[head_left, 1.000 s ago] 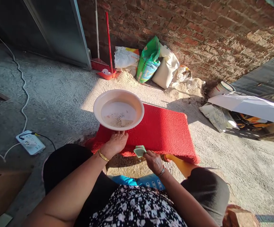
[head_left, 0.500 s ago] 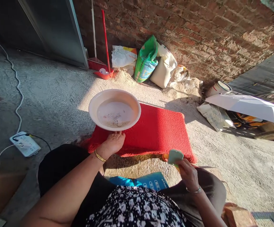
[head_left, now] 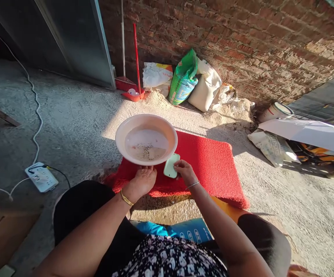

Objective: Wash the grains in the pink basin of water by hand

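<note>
A pale wide basin (head_left: 130, 152) with dark specks on its bottom is in front of me, over the left end of a red fuzzy mat (head_left: 210, 161). My left hand (head_left: 145, 181) grips the basin's near side from underneath, its fingertips hidden below the rim. Between thumb and fingers, my right hand (head_left: 185, 171) pinches a flat pale green rectangular piece (head_left: 171, 166) with rounded corners. That piece is over the mat, just right of the basin's near rim. What exactly it is, I cannot tell.
Several sacks, among them a green bag (head_left: 183, 79), lean by the brick wall (head_left: 241, 50). A red dustpan (head_left: 133, 95) stands beside them. On the left floor lies a white power strip (head_left: 42, 177) with cables. Blue plastic packaging (head_left: 184, 229) lies near my lap.
My right hand has swung left and forward, bringing the pale green piece from the mat's near right edge to beside the basin. My left hand still holds the basin.
</note>
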`<move>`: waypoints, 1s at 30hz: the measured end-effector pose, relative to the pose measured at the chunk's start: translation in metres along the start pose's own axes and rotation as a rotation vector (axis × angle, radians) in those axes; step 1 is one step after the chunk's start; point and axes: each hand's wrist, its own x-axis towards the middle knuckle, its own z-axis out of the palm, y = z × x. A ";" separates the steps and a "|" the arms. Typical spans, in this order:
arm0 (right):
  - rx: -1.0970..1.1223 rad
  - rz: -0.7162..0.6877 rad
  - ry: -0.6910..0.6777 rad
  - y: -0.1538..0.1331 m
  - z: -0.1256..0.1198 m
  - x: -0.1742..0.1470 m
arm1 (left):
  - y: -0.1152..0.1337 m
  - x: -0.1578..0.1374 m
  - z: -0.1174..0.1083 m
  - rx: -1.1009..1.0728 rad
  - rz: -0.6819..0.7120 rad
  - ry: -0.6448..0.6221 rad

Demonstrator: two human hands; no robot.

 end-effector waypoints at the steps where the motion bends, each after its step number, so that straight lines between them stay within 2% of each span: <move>1: -0.008 0.011 -0.004 0.001 0.005 0.004 | 0.001 0.000 -0.001 0.002 -0.001 -0.004; 4: -0.035 0.032 -0.001 0.003 0.002 0.010 | 0.001 0.001 -0.002 0.000 -0.001 -0.025; 7: -0.052 0.040 0.027 0.002 -0.027 0.007 | 0.000 0.002 -0.002 -0.010 0.016 -0.024; 11: -0.099 0.079 0.117 0.000 -0.093 -0.006 | 0.000 0.004 -0.006 -0.042 0.015 -0.032; 15: -0.181 0.124 0.269 0.000 -0.168 -0.026 | 0.004 0.006 -0.016 -0.079 -0.007 -0.095; 20: -0.341 0.201 0.497 0.001 -0.262 -0.061 | 0.008 0.009 -0.022 -0.065 -0.009 -0.133; 23: -0.492 0.243 0.696 -0.005 -0.303 -0.082 | 0.010 0.010 -0.019 -0.026 -0.030 -0.141; 25: -0.570 0.223 0.787 -0.011 -0.311 -0.092 | 0.012 0.009 -0.017 0.012 -0.043 -0.125; 26: -0.568 0.188 0.784 -0.014 -0.308 -0.094 | 0.013 0.009 -0.016 0.032 -0.038 -0.101; 28: -0.476 0.104 0.665 -0.018 -0.283 -0.094 | 0.015 0.008 -0.014 0.056 0.004 -0.023; 30: -0.347 0.029 0.468 -0.019 -0.240 -0.087 | 0.019 0.009 -0.013 0.055 0.060 0.055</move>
